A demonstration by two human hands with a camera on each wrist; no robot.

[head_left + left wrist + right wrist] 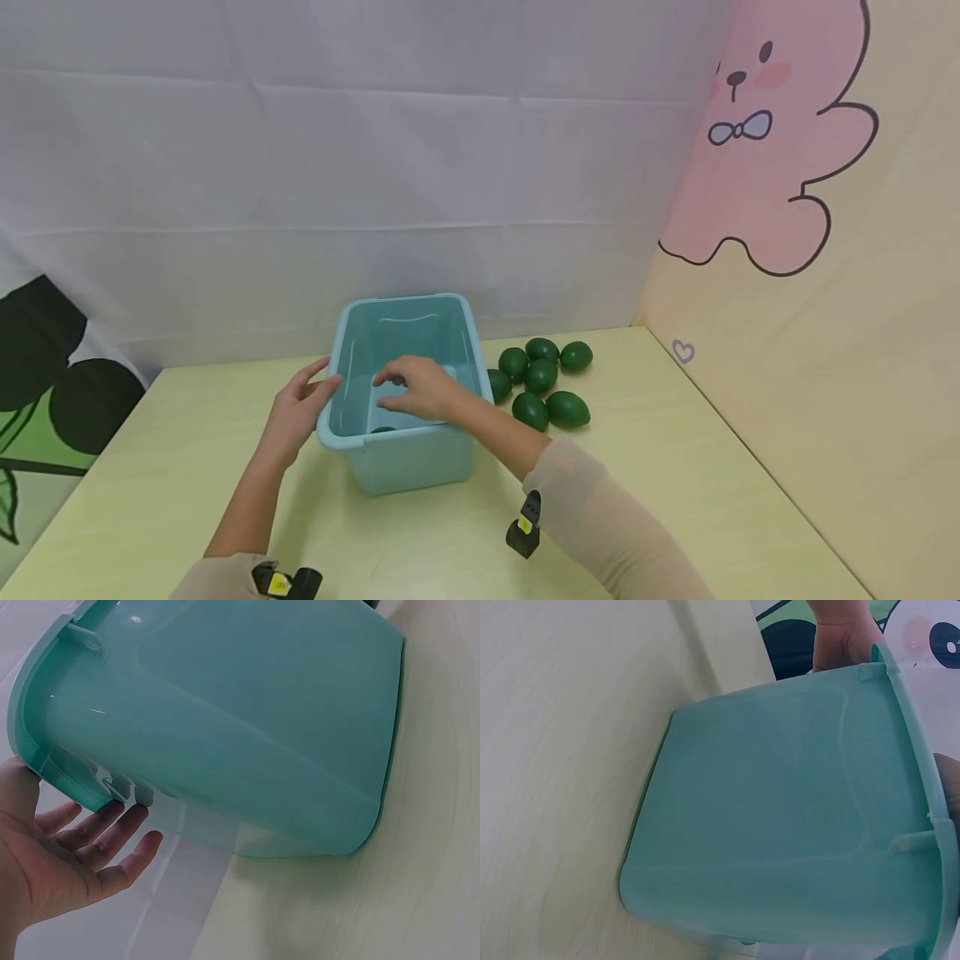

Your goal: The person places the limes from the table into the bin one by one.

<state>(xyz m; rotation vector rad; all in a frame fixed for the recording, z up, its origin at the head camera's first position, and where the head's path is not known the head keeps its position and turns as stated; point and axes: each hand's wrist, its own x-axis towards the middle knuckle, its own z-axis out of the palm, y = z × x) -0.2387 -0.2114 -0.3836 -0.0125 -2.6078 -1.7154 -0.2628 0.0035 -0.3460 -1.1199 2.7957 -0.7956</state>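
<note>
A light blue-green plastic bin [420, 458] stands on the table. My left hand [295, 408] rests against its left rim, thumb at the edge; in the left wrist view that left hand [75, 855] has its fingers spread and loosely extended by the outer wall. Over the bin's opening is my right hand [423, 387], thumb and fingers curved apart with nothing between them. A small part of a dark green object [382, 429] shows inside the bin, mostly hidden by the front wall. Several dark green, oval avocados [567, 409] lie to the bin's right.
The pale yellow table [660, 492] runs up to a white cloth backdrop [375, 167]. A cream panel with a pink cartoon animal [780, 167] borders it on the right. Dark and green printed shapes [67, 400] show on the left.
</note>
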